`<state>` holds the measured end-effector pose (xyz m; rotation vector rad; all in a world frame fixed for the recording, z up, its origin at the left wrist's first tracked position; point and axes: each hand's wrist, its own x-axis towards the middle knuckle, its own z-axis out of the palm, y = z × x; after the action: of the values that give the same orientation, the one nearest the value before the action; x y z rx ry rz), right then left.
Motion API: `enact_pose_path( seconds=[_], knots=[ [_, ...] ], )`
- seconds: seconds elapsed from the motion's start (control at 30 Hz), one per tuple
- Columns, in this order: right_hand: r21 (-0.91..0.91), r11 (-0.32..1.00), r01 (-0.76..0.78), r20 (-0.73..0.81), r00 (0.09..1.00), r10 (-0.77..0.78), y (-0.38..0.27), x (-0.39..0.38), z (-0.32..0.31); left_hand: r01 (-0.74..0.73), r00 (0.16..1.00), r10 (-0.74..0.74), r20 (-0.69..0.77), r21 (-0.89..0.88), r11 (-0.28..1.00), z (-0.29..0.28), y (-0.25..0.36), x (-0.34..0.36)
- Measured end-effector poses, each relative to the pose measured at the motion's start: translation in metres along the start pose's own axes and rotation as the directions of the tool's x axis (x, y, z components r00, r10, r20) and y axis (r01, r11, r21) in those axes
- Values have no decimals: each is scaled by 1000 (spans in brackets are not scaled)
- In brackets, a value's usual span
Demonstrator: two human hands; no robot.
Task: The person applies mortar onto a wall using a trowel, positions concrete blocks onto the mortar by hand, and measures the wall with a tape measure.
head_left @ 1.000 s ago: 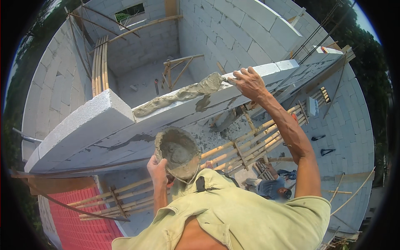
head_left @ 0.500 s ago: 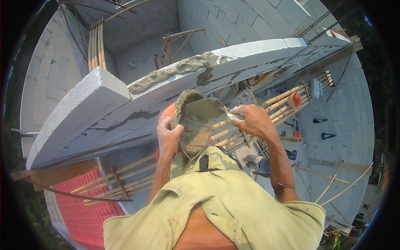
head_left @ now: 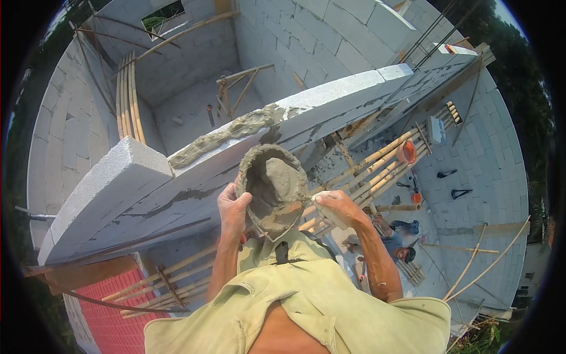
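At the left, we see a pale block [head_left: 112,189] standing on the curved wall [head_left: 200,177], and from its inner end a ridge of wet mortar [head_left: 230,138] runs rightward along the wall's top. Next comes the left hand [head_left: 233,206], gripping the near-left edge of a crusted bucket [head_left: 253,153], thumb over the rim and fingers outside. The bucket is held between the wall and the person's shirt [head_left: 295,283], its mouth tipped up toward us (whether its base rests on anything, we cannot tell). Inside lies a grey mound of mix [head_left: 282,177]. We judge the filled bucket heavy for its size and liable to swing, its stiff rim being the surest hold, opposite the load; the mix we expect to be soft, clinging and slippery on the fingers. At the bucket's right edge, the right hand [head_left: 337,205] is closed on what we take to be a trowel [head_left: 311,199], its blade hard to separate from the mix; the handle is the place to grasp it. Farther right and lower, we note bamboo poles [head_left: 377,168], an orange pail [head_left: 407,152] and a co-worker [head_left: 396,246].
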<state>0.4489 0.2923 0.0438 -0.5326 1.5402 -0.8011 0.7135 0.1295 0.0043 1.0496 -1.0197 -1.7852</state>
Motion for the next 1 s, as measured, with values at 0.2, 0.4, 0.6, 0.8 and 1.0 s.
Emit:
enact_pose_path(
  seconds=[0.2, 0.4, 0.6, 0.8, 1.0],
  knots=[
    [-259, 895, 363, -29, 923, -383, -144, -4, -66, -17, 995, 13, -102, -41, 999, 11, 4, -15],
    [-899, 132, 417, 147, 572, -807, -224, 78, -132, -62, 982, 64, -178, 16, 998, -12, -11, -21],
    [-935, -178, 306, 321, 521, -791, -209, 129, -137, -103, 962, 107, -250, 31, 994, -42, -27, -32],
    [-919, -46, 391, 211, 390, -896, -192, 90, -124, -91, 942, 94, -321, 26, 996, -27, -21, -33],
    [-857, 199, 476, 230, 697, -679, -118, 15, -30, -75, 974, 125, -188, 254, 964, -18, -33, -23]
  ],
)
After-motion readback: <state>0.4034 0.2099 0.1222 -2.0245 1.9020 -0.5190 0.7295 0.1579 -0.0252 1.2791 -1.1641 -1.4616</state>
